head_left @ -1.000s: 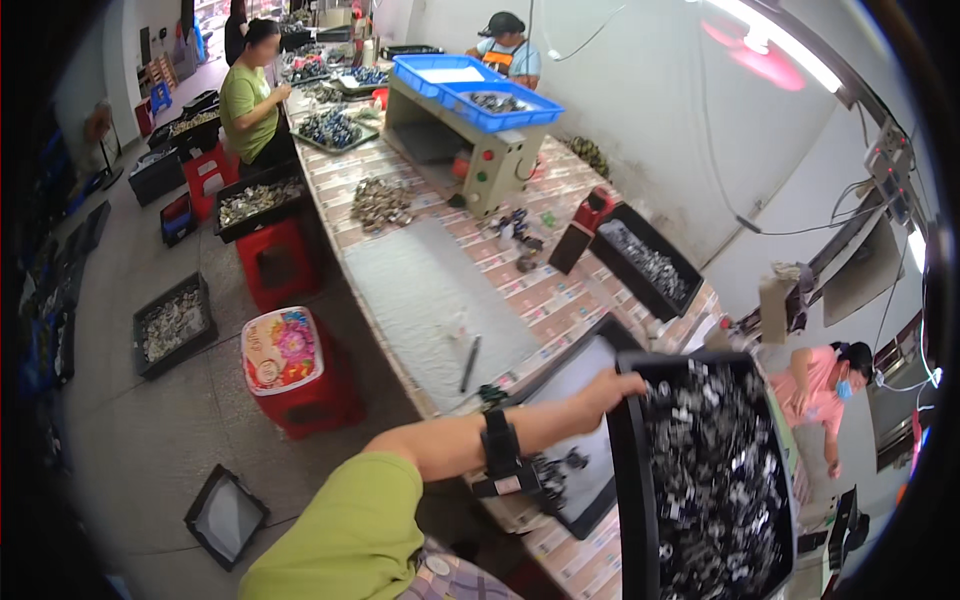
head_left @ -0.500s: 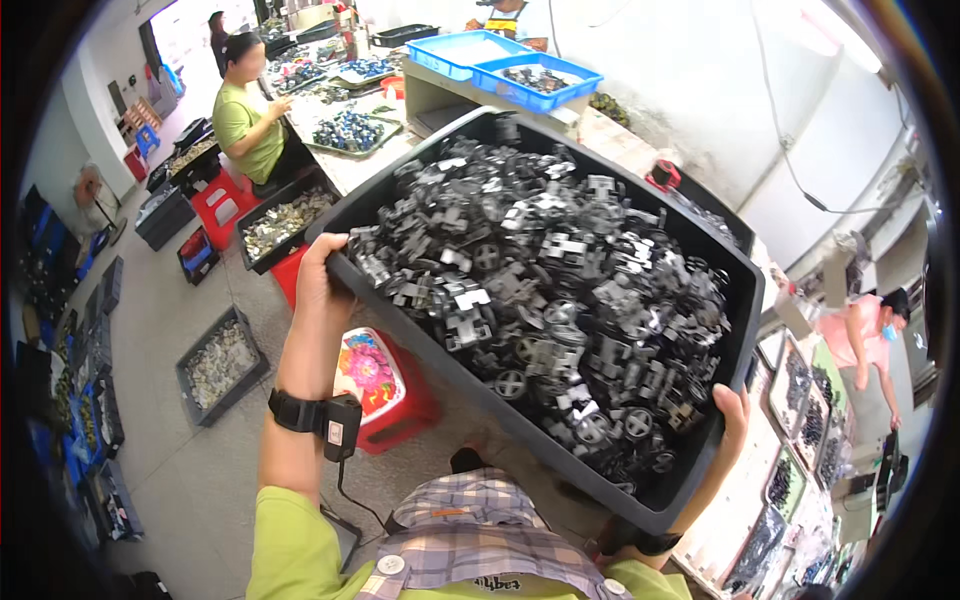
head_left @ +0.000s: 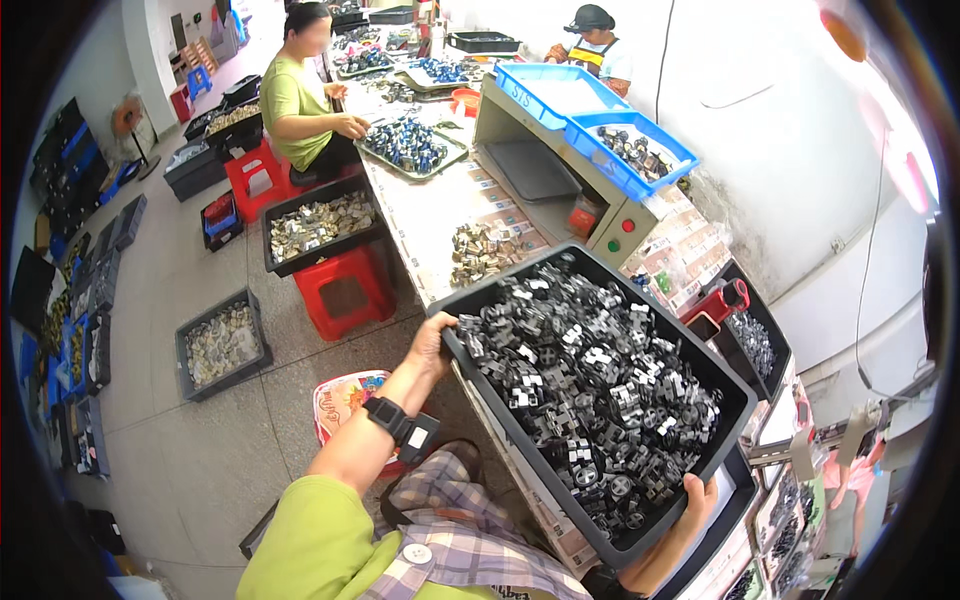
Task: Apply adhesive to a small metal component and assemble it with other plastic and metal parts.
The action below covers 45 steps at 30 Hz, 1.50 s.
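A large black plastic bin (head_left: pixel 738 405) is in front of me, over the near part of the workbench. It is heaped with small black plastic parts (head_left: pixel 600 390), some showing little wheel shapes and shiny faces. My left hand (head_left: pixel 432 343) is closed on its left corner. At its near right side my right hand (head_left: pixel 684 528) grips the wall, thumb over the rim; its other fingers are hidden. Whether the bin's underside touches the bench I cannot tell. Beyond its far left edge lies a pile of small brassy parts (head_left: pixel 487 252).
A grey machine housing (head_left: pixel 612 232) with red and green buttons carries blue trays (head_left: pixel 625 160). Right of the bin stands another black bin (head_left: pixel 765 385) of parts. A red stool (head_left: pixel 345 300), a floor crate (head_left: pixel 222 343) and a seated person (head_left: pixel 298 100) are to the left. Another person sits across the bench.
The bin has moved forward, over the bench, with both my hands still on it. My view has shifted, showing more bench and a second seated person at the back.
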Each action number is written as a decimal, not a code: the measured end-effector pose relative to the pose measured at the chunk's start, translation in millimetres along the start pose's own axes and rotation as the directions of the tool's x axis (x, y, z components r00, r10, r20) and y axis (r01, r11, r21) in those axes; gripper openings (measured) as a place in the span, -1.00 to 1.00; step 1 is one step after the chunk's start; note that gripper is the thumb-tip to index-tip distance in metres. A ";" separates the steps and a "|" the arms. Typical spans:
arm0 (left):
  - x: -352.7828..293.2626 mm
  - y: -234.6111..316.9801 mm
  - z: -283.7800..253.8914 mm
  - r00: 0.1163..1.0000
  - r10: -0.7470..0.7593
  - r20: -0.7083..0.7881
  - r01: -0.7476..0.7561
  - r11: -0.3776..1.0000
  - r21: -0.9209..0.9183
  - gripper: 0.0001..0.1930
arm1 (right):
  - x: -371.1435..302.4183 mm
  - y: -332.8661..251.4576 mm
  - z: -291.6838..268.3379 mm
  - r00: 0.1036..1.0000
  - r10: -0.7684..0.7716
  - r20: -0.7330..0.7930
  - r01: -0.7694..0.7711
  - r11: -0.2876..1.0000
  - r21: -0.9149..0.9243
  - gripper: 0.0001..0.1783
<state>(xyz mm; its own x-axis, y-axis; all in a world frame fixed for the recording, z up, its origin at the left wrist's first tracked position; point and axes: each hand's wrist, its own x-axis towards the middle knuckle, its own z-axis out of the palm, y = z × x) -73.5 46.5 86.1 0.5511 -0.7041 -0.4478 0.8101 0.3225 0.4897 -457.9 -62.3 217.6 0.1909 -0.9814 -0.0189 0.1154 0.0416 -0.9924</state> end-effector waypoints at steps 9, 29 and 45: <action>87.6 -49.2 -40.0 0.970 -0.235 -0.059 0.233 0.972 -0.037 -0.87 | 21.7 30.4 7.6 0.993 0.055 -0.106 -0.069 0.988 -0.135 -0.66; 184.8 55.8 -26.8 0.939 -0.309 -0.148 0.319 0.946 0.049 -0.68 | 97.5 99.6 104.0 0.954 0.221 -0.205 -0.258 0.950 -0.178 -0.69; 213.5 80.2 -38.9 0.958 -0.284 0.049 0.253 0.909 0.330 -0.57 | 129.0 173.7 96.3 0.805 0.304 -0.510 -0.593 0.377 -0.711 -0.62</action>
<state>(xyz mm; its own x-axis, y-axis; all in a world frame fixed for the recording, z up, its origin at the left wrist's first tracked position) 116.9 -53.3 0.7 0.2878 -0.7966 -0.5317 0.8101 -0.0937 0.5788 -319.4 -163.7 54.4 -0.3085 -0.8725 -0.3790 -0.7630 0.4649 -0.4491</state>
